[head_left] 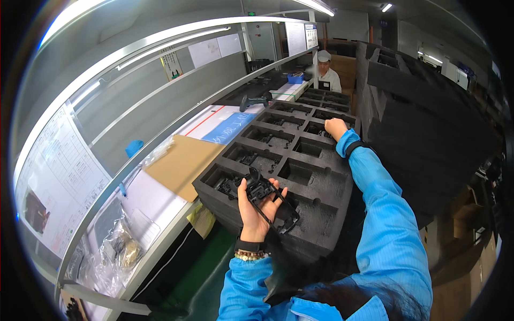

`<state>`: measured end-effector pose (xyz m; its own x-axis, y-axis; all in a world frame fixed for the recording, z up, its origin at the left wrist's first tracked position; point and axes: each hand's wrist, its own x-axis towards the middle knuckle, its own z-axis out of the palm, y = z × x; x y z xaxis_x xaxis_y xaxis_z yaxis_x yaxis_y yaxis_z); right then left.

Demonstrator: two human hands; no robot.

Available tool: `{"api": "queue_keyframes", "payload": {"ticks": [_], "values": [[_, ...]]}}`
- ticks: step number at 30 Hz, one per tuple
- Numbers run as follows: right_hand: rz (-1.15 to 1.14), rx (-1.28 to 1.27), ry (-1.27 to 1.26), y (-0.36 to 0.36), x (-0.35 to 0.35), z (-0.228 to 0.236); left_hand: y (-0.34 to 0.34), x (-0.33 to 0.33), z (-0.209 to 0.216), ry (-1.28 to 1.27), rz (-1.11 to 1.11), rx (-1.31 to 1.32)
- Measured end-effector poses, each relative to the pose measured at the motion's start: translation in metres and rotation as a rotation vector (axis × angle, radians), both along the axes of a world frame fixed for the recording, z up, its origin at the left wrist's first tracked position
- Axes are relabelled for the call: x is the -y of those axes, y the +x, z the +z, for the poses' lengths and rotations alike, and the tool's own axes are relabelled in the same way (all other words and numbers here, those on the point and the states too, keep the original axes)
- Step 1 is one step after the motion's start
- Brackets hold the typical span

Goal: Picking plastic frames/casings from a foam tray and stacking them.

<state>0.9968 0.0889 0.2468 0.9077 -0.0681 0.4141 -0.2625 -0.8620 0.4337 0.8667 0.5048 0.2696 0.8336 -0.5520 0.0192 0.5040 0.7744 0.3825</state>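
My left hand [256,206] holds a black plastic frame part [267,199] up over the near end of a long black foam tray [326,184]. The tray has two rows of square pockets, several with black parts in them. My right hand [335,128] reaches far forward into a pocket on the tray's right row; whether it grips anything there is hidden. Both arms wear bright blue sleeves, and the left wrist carries a beaded bracelet.
A tall stack of black foam trays [423,112] stands at the right. A workbench on the left holds a brown cardboard sheet [179,163], plastic bags [115,251] and a black scanner [256,100]. Another person in white [324,72] sits at the far end.
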Motion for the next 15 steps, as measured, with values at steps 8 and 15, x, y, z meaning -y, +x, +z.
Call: {"api": "queue_keyframes", "payload": {"ticks": [8,15], "values": [[-0.168,-0.099,0.495,-0.025,-0.030,0.037,0.001,-0.007,-0.002,0.004,0.005,-0.008],[-0.222,-0.049,0.640,-0.046,0.000,0.046,0.015,0.009,-0.014,0.036,-0.052,0.005]]}}
